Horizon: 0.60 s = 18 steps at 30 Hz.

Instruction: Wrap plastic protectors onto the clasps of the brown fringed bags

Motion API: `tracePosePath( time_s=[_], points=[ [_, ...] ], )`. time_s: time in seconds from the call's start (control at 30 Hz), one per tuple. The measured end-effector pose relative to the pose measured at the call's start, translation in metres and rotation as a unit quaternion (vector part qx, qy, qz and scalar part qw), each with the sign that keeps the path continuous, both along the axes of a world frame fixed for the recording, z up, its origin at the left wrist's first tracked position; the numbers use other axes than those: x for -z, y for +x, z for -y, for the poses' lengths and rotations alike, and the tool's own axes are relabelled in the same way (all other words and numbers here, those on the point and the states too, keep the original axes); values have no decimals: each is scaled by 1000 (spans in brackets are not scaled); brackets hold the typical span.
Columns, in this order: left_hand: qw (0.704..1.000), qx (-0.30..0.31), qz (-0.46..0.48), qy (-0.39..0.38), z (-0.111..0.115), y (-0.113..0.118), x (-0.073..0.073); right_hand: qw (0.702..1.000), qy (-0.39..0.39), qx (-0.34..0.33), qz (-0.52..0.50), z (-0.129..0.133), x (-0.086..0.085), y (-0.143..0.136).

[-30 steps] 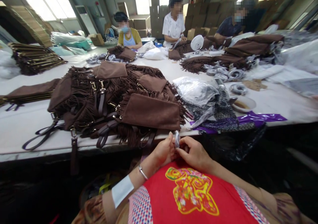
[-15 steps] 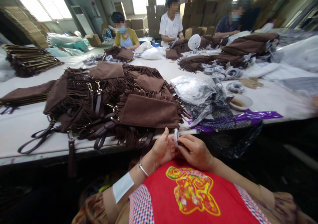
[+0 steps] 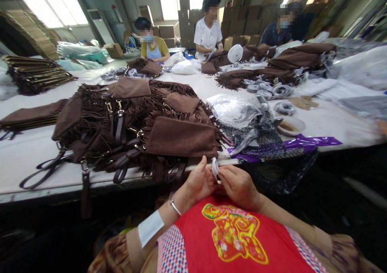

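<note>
At the table's front edge, close to my red apron, both hands meet around a small whitish wrapped strip [image 3: 214,167] that stands upright. My left hand [image 3: 198,181] is palm up, thumb raised, fingers curled round the strip's lower part. From the other side, my right hand [image 3: 237,184] pinches the strip with thumb and fingers; its lower end is hidden among them. Just beyond lies a flat brown suede fringed pouch [image 3: 183,136], on a heap of similar pouches with gold clasps. A dark wrist strap [image 3: 85,190] hangs over the edge.
Right of the heap are a clear plastic bag [image 3: 234,109], purple plastic film [image 3: 314,142], a shallow bowl [image 3: 290,126] and grey wrapped coils [image 3: 282,90]. Stacked pouches [image 3: 38,73] lie at far left. Three people sit or stand across the table [image 3: 18,164].
My right fingers have shifted slightly on the wrapped strip, and a small dark-and-light bit now shows beneath it. The left hand keeps nearly the same pose.
</note>
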State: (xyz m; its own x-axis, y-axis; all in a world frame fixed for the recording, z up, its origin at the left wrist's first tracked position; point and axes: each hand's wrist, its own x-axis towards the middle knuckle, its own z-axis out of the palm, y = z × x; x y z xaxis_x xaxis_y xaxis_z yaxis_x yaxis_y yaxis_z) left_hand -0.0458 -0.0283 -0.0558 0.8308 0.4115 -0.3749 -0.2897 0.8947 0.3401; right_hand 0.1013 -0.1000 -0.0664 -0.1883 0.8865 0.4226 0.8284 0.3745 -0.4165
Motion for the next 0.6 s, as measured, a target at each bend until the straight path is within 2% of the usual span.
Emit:
tracePosePath(
  time_s=[0.13, 0.37, 0.47, 0.6],
  points=[
    [997, -46, -49, -40, -13, 12, 9, 999, 2, -2, -40, 3, -1, 1],
    [969, -152, -193, -9, -33, 43, 27, 999, 13, 15, 46, 9, 5, 7],
    [964, -177, -197, -3, -33, 48, 26, 997, 34, 24, 60, 11, 11, 13],
    [960, -189, -208, -21, -31, 50, 18, 996, 56, 29, 59, 15, 18, 18]
  ],
)
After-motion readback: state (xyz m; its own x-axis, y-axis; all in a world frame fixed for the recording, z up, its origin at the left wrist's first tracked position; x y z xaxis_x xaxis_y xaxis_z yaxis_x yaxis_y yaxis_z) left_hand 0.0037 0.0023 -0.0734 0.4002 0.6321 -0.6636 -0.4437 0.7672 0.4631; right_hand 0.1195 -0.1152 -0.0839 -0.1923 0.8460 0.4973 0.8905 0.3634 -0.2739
